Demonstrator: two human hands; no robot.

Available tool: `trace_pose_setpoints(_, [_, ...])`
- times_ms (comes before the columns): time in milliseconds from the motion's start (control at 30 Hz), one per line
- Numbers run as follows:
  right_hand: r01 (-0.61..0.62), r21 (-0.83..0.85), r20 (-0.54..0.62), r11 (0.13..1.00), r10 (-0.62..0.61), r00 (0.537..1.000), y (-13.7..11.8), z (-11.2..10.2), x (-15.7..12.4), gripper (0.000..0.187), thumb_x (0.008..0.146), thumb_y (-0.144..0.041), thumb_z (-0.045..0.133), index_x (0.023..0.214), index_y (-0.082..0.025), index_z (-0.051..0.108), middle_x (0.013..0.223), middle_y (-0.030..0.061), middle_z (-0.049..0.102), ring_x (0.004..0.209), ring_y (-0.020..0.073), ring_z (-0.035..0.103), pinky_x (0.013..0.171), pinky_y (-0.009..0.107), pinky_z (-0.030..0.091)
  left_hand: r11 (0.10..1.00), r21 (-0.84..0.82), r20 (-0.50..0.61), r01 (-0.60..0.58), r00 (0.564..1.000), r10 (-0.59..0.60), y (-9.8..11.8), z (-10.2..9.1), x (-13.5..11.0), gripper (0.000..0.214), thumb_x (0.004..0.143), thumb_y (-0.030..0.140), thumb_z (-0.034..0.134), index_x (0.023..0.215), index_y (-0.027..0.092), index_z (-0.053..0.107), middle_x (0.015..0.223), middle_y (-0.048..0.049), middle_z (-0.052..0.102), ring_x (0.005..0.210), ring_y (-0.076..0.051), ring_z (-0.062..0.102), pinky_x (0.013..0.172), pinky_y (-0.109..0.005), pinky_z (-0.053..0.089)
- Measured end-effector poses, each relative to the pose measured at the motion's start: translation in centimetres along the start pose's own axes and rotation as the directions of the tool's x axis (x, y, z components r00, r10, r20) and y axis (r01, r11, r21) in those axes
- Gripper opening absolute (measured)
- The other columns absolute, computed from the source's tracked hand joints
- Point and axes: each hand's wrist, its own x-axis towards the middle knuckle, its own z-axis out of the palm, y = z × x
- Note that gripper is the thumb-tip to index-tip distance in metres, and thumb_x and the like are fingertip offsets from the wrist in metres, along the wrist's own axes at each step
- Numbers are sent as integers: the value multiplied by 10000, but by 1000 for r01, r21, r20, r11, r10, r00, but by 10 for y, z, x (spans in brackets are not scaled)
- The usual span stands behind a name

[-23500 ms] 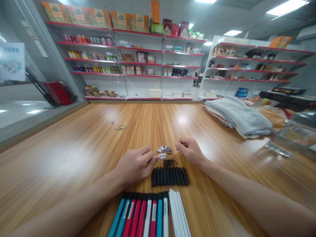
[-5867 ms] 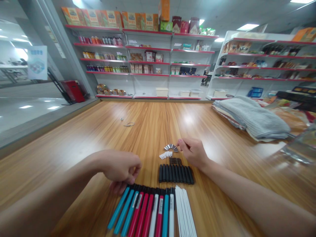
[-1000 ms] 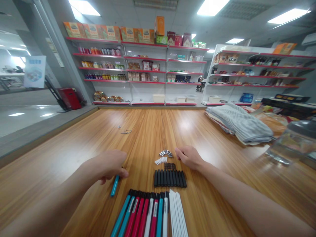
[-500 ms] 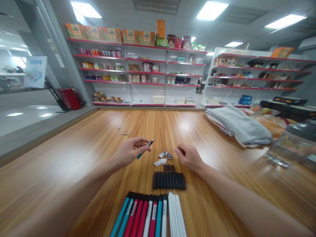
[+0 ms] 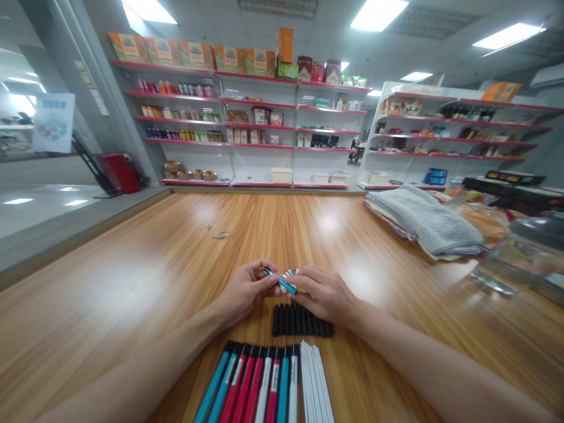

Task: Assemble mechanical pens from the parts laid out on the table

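Between my two hands, a blue pen (image 5: 286,284) with a dark, metallic tip end lies slanted. My left hand (image 5: 247,291) pinches it near the tip end. At its blue end are the fingers of my right hand (image 5: 328,294), closed on it. Partly hidden behind the hands is a fan of small silver cone tips (image 5: 291,272). Just below my right hand, several black tubes (image 5: 302,322) lie in a row. Nearer to me are blue, red and white pen barrels (image 5: 255,388) with black ends. Thin white rods (image 5: 316,382) lie beside them.
Folded grey striped cloth (image 5: 427,223) lies on the right of the wooden table (image 5: 132,282). A clear jar with a dark lid (image 5: 506,258) stands beyond my right forearm. A thin ring-like loop (image 5: 222,234) lies farther off at left. Stocked shelves (image 5: 259,126) stand behind.
My right hand has moved left and taken hold of the pen's blue end. The left hand has come slightly down and right, and the pen now slants down to the right.
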Motion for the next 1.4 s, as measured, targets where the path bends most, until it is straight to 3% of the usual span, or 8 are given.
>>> trace_pose_setpoints(200, [-115,5,-86,993,115,990,1,-3,-1,155,926,-253,491,1014,-185,599,875,70,633,799,169,576,711,284,438,979,202,-48,3,999,7,-5,-1,0,271,783,333,696,938,128,608,753,-13,626,540,-53,503,493,-164,366])
trace_pose_setpoints(333, [-164,-22,-73,986,162,984,3,-4,-1,158,930,-266,470,937,-170,595,776,48,591,711,151,528,649,271,376,963,268,-59,-28,997,45,-5,0,0,287,803,368,663,957,128,621,730,-11,607,529,-55,476,489,-175,343])
trace_pose_setpoints(500, [-198,-71,-47,978,195,980,8,0,-4,291,950,-290,427,696,-172,509,633,9,503,576,114,424,573,274,273,940,338,-44,-38,997,56,-5,0,-1,307,845,407,600,989,137,632,708,-7,600,525,-64,476,481,-182,325])
trace_pose_setpoints(600, [-216,-58,-35,975,214,976,10,2,-7,315,959,-295,406,678,-172,477,624,7,500,575,108,427,571,271,259,932,361,-45,-27,998,46,-4,0,-1,309,855,418,583,965,135,641,700,-9,603,513,-63,476,466,-180,308])
trace_pose_setpoints(1100, [-206,-29,-34,978,205,978,9,2,-6,331,963,-317,401,673,-176,474,620,6,503,558,107,408,557,275,248,967,253,-115,-11,992,41,-5,0,-1,297,803,399,649,903,120,627,681,-18,604,480,-50,442,438,-172,276])
trace_pose_setpoints(1267, [-227,-7,-34,974,226,973,9,2,-4,323,959,-314,412,676,-174,483,627,5,500,569,106,416,561,266,267,986,136,-154,-96,981,117,-2,1,-1,211,794,322,678,884,145,608,664,20,553,517,-51,459,484,-181,336])
trace_pose_setpoints(1400, [-243,-25,-21,970,242,970,11,0,-3,318,964,-321,405,712,-170,528,650,14,522,588,112,443,570,260,287,988,129,-113,-90,988,105,0,3,-4,269,751,291,723,962,154,628,763,-17,619,602,-75,514,566,-205,406])
